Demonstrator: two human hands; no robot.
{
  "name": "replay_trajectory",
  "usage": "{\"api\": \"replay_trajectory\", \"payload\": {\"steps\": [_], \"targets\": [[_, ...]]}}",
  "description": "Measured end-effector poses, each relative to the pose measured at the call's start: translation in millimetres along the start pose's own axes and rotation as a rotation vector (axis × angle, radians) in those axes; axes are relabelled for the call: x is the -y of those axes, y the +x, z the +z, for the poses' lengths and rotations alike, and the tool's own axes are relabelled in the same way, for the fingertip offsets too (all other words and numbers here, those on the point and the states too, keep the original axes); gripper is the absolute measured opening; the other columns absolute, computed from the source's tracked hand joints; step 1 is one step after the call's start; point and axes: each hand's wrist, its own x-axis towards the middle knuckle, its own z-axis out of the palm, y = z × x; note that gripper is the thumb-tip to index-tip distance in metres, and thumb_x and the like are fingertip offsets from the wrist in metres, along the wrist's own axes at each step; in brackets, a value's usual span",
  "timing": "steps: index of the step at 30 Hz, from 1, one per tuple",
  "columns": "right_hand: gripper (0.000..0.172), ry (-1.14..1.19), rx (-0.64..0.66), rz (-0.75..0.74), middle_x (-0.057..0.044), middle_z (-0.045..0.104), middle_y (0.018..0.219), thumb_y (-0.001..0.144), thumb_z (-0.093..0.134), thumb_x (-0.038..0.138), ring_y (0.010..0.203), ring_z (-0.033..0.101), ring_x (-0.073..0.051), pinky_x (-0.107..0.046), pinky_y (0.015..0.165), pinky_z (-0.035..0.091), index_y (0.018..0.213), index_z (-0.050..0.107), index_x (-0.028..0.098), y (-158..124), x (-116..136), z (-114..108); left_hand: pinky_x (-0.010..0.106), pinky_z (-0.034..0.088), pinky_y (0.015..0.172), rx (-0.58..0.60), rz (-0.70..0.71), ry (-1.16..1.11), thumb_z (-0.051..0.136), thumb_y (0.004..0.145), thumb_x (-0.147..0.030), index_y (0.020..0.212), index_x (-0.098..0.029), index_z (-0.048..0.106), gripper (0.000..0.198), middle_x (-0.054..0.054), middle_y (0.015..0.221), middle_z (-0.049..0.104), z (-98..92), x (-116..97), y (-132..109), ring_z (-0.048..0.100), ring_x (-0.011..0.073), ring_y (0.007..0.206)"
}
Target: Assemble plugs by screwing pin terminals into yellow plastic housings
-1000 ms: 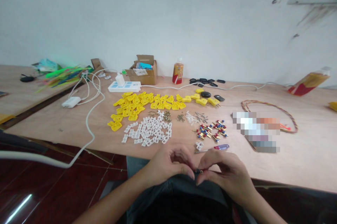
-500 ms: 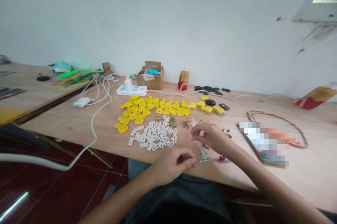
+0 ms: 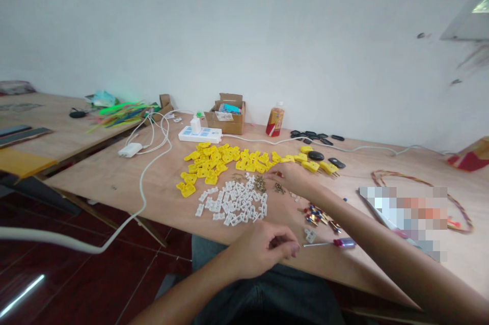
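My left hand (image 3: 263,249) hovers at the table's front edge, its fingers curled in toward the thumb; anything inside them is hidden. My right hand (image 3: 292,180) reaches forward over the table, fingertips drawn together beside the yellow plug shells (image 3: 250,162) and just above a small pile of brass screws (image 3: 260,184). Whatever those fingertips pinch is too small to make out. Between the hands lies a heap of white plastic inserts (image 3: 233,202). Under my right forearm are metal pins with red and blue ends (image 3: 319,214), a clear plastic piece (image 3: 309,235) and a screwdriver (image 3: 344,243).
A power strip (image 3: 198,134), a cardboard box (image 3: 229,121) and a drink bottle (image 3: 275,120) stand along the back. Black oval parts (image 3: 315,155) lie at the back right. A phone (image 3: 397,223) and twisted wire (image 3: 428,187) lie right; a white cable (image 3: 143,182) crosses the left.
My right hand has moved forward and left, toward the screws and yellow shells, uncovering the pins. My left hand keeps its curled pose. The view has shifted slightly.
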Motion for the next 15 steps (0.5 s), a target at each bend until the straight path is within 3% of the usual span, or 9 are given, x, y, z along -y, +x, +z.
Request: {"api": "replay_trajectory", "payload": {"steps": [4, 9, 15], "targets": [[0.033, -0.125, -0.101, 0.11, -0.011, 0.085, 0.105, 0.104, 0.057, 0.042, 0.087, 0.077, -0.027, -0.035, 0.074, 0.054, 0.105, 0.084, 0.024, -1.8, -36.6, -25.8, 0.024, 0.051, 0.074, 0.007, 0.011, 0.022, 0.065, 0.1, -0.028, 0.097, -0.017, 0.08, 0.019, 0.005, 0.089, 0.08, -0.1, 2.0, -0.2, 0.073, 0.0176, 0.08], [0.039, -0.224, -0.144, 0.235, -0.015, 0.083, 0.109, 0.105, 0.048, 0.038, 0.087, 0.076, -0.026, -0.034, 0.071, 0.051, 0.116, 0.081, 0.02, -24.4, -95.4, -54.0, 0.024, 0.051, 0.074, 0.016, 0.011, 0.037, 0.065, 0.101, -0.029, 0.098, -0.017, 0.08, 0.019, 0.005, 0.089, 0.08, -0.5, 2.6, 0.5, 0.072, 0.0173, 0.08], [0.034, -0.258, -0.135, 0.25, -0.014, 0.081, 0.116, 0.099, 0.062, 0.043, 0.088, 0.075, -0.025, -0.032, 0.075, 0.052, 0.12, 0.077, 0.021, -50.6, -130.9, -31.1, 0.023, 0.048, 0.072, 0.005, 0.0, 0.061, 0.064, 0.101, -0.032, 0.095, -0.016, 0.08, 0.024, 0.005, 0.085, 0.078, -0.4, 1.3, 1.1, 0.069, 0.0173, 0.077]]}}
